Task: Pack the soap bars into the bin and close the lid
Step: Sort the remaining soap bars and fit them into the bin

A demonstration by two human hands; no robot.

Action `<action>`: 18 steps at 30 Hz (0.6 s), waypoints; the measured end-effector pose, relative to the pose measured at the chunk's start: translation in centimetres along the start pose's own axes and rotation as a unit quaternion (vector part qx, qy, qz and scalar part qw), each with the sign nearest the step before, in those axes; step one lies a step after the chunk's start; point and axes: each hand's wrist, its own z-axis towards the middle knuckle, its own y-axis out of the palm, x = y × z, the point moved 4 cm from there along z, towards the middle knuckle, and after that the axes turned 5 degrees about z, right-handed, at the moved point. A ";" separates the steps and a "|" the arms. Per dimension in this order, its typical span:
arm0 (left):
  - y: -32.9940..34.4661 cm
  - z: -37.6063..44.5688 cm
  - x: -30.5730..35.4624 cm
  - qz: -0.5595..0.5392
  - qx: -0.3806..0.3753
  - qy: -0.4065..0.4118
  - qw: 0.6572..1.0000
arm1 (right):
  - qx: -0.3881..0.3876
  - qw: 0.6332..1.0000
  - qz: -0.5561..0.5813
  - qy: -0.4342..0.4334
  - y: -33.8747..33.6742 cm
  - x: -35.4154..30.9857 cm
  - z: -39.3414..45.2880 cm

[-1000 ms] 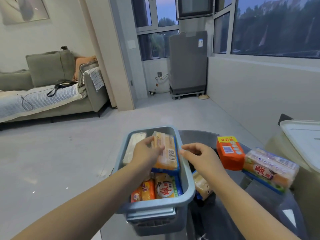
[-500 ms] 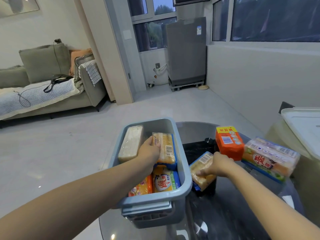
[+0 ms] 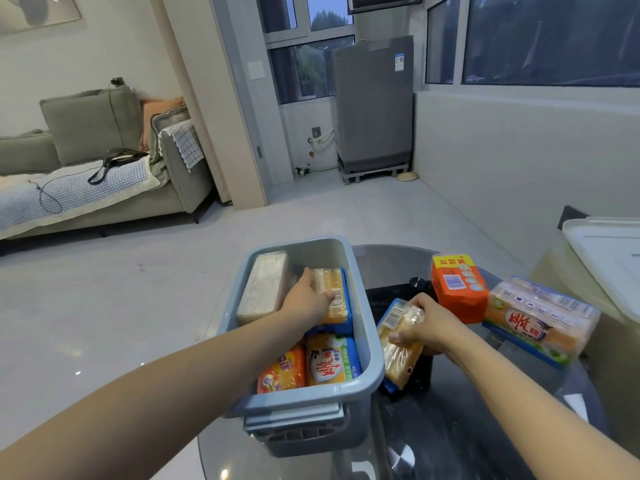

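From my head camera, I am looking down at the blue bin [image 3: 367, 327] sitting on the round glass table [image 3: 467, 427]. My left hand [image 3: 306, 299] is reaching inside the bin, its palm lying flat on a yellow soap pack [image 3: 337, 301] in the far right corner; my thumb is pressing on the pack's barcode, and I cannot tell how my other fingers are curling. A pale bar [image 3: 264, 287] is lying just beside that hand along the bin's left wall. Nearer to me, an orange bar [image 3: 282, 370] and a blue-and-yellow bar [image 3: 332, 360] are sitting side by side in the bin. My right hand [image 3: 427, 323] is clamping around a clear-wrapped yellow soap [image 3: 398, 348] just outside the bin's right wall, holding it tilted. Beyond that hand, an orange box [image 3: 457, 289] is standing on the table, and a multipack [image 3: 538, 317] is lying to its right. A white lid [image 3: 609, 258] is resting at the far right edge, well apart from the bin.
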 end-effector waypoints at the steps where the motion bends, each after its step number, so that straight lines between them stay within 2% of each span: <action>1: 0.0 0.0 0.1 0.008 -0.002 0.000 1.000 | 0.000 0.999 0.032 -0.003 0.1 0.0 -0.1; 5: -0.3 -0.4 0.6 0.016 0.007 0.008 1.000 | 0.027 0.994 0.096 -0.036 -0.1 -0.5 -0.7; 11: -1.7 -2.0 1.2 -0.121 0.004 0.031 0.992 | 0.074 0.979 0.162 -0.095 -1.9 -2.5 -2.2; 15: -3.0 -4.3 3.3 -0.101 0.018 0.140 0.985 | 0.122 0.949 0.236 -0.172 -3.8 -5.6 -4.4; 18: -3.5 -5.9 5.1 -0.103 -0.005 0.206 0.973 | 0.141 0.928 0.257 -0.229 -4.9 -7.7 -6.4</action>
